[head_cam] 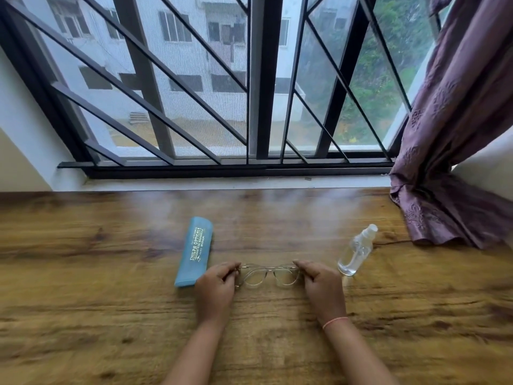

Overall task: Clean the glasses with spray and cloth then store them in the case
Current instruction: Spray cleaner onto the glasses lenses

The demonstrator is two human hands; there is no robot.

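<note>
Clear-framed glasses [268, 275] lie low over the wooden table [111, 315], lenses facing me. My left hand [218, 284] pinches the frame's left end and my right hand [322, 284] pinches its right end. A blue glasses case [194, 251] with gold lettering lies closed just left of my left hand. A clear spray bottle [356, 250] stands capped to the right of my right hand. No cloth is in view.
A purple curtain [455, 151] hangs at the right and bunches on the table's far right corner. A barred window [222, 79] and its sill [222, 183] run along the table's far edge. A thin dark cord lies by the curtain.
</note>
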